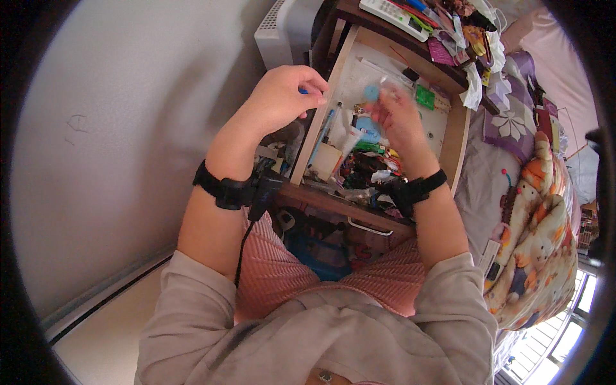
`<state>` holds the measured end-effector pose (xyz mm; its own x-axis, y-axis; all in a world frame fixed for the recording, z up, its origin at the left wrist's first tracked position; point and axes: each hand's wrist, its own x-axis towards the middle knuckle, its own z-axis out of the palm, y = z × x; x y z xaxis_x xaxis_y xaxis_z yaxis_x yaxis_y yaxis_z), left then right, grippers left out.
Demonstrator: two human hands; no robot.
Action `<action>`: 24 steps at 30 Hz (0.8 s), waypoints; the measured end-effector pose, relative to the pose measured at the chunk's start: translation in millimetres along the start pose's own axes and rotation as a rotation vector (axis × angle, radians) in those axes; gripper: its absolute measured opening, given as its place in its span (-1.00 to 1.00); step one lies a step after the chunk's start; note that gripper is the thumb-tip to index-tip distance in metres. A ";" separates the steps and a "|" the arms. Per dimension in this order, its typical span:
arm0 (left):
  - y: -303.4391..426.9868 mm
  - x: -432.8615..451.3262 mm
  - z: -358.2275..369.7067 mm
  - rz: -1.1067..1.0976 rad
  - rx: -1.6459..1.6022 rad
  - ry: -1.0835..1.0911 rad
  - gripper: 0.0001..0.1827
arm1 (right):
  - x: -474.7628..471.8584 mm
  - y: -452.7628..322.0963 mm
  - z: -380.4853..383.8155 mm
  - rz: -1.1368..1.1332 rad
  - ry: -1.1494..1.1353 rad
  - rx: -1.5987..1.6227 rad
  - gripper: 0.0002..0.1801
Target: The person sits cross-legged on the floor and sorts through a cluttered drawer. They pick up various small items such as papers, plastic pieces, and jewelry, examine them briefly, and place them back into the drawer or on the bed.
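Over the left side wall of the open wooden drawer [315, 132] is my left hand [288, 94], its fingers curled around a small blue thing [302, 90] that is mostly hidden. My right hand [398, 115] hovers above the drawer's middle, blurred. Something clear or whitish shows at its fingertips, too smeared to name. Close by are a light blue round piece [371, 92] and a green plastic piece [425, 97]. A blue pen [321, 137] lies along the left wall. Mixed small items, a white tube [352, 139] among them, crowd the drawer's front.
A white remote control [392, 17], tissues [472, 86] and clutter cover the cabinet top behind the drawer. At left stands a wall [106, 120], with a white appliance [279, 36] beside the cabinet. The bed at right holds a patterned blanket [534, 255]. A drawer handle [369, 227] is below.
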<state>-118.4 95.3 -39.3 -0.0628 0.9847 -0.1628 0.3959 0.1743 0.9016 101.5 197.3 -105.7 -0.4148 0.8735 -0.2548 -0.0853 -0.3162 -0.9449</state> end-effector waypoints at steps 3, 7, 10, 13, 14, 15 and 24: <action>-0.1 2.1 0.3 -0.005 0.007 0.021 -0.78 | 5.1 2.5 0.4 -0.128 0.084 0.197 -0.57; -2.4 4.0 0.8 -0.009 0.004 0.033 -0.80 | 1.4 22.2 4.5 -0.358 -0.291 -0.720 -0.53; -5.9 5.6 4.2 0.013 -0.036 0.060 -0.80 | -7.2 37.4 12.6 -0.592 -0.479 -1.142 -0.55; -8.3 7.4 6.1 0.012 -0.043 0.074 -0.79 | -10.7 39.9 15.4 -0.708 -0.472 -1.320 -0.62; -8.4 8.0 6.2 0.003 -0.038 0.072 -0.79 | -11.2 37.7 14.2 -0.655 -0.454 -1.382 -0.65; -8.4 8.3 6.3 0.005 -0.037 0.071 -0.78 | -11.8 34.4 12.0 -0.602 -0.428 -1.447 -0.68; -6.0 9.7 7.1 -0.007 -0.037 0.055 -0.77 | -14.8 7.6 3.1 -0.375 -0.661 -1.639 -0.75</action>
<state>-114.9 103.7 -49.1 -0.1160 0.9823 -0.1474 0.3609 0.1799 0.9151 104.2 180.8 -108.5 -0.8746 0.3995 -0.2747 0.4666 0.8474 -0.2534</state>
